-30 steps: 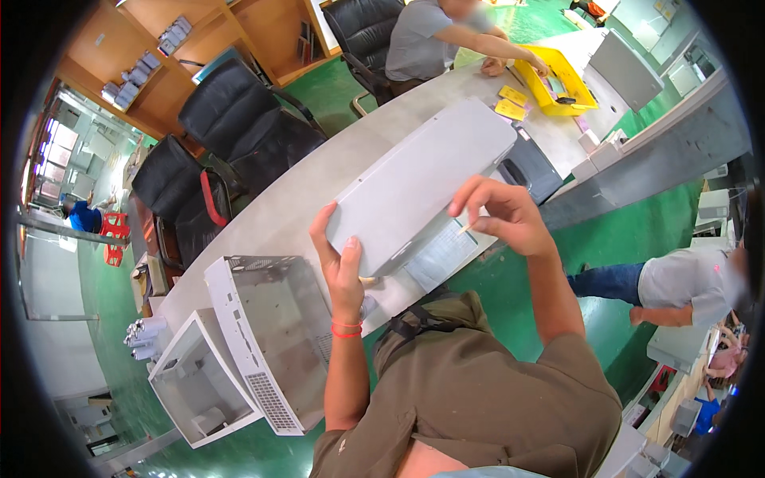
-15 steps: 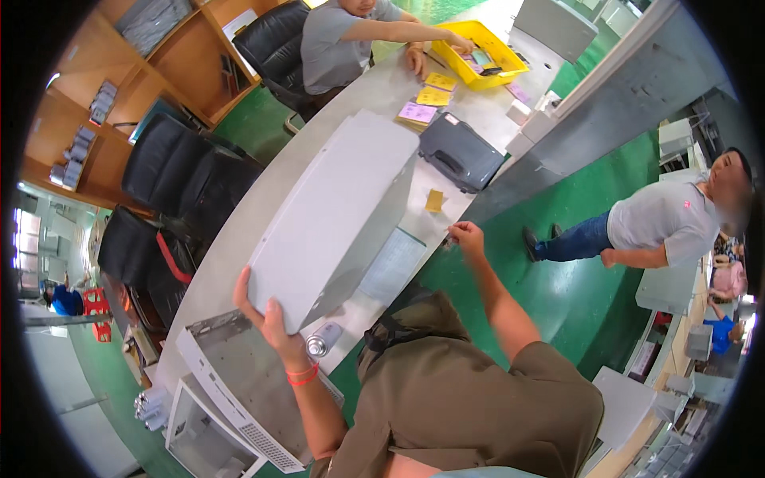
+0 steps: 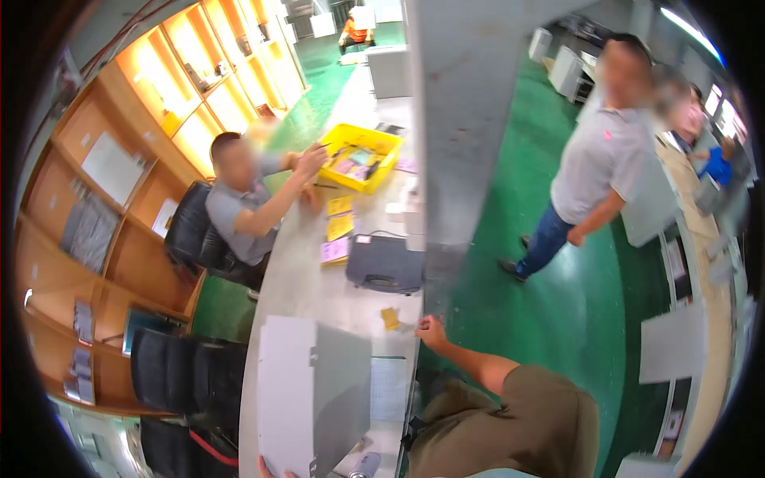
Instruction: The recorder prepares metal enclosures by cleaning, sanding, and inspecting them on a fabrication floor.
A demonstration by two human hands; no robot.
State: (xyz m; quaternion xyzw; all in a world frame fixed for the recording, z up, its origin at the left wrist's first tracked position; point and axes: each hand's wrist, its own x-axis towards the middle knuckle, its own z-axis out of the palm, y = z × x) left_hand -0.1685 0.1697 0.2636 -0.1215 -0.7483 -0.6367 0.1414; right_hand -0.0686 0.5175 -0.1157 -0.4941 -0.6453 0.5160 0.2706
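Note:
A large pale grey metal casing (image 3: 279, 390) stands on the long white table. At its near end, the tips of my left hand (image 3: 275, 469) show against it, spread apart; most of that hand is cut off. My right hand (image 3: 431, 331) is at the table's right edge with its fingers pinched together. Whatever lies between them is too small to name. Just left of it is a small yellow-brown piece (image 3: 390, 319). A printed sheet (image 3: 388, 386) lies beside the casing, and a spray can (image 3: 366, 464) is near its lower corner.
A dark plastic carrying case (image 3: 385, 264), yellow and pink paper stacks (image 3: 339, 227) and a yellow bin (image 3: 386, 148) stand farther up the table (image 3: 307, 271). A seated person (image 3: 247, 203) reaches to the bin. A grey pillar (image 3: 458, 119) rises at right; another person (image 3: 598, 167) stands beyond.
My view has swung up and away, so the casing and my left hand sit lower in it. The seated person's hand has lifted from inside the bin to its rim. My right hand stays pinched.

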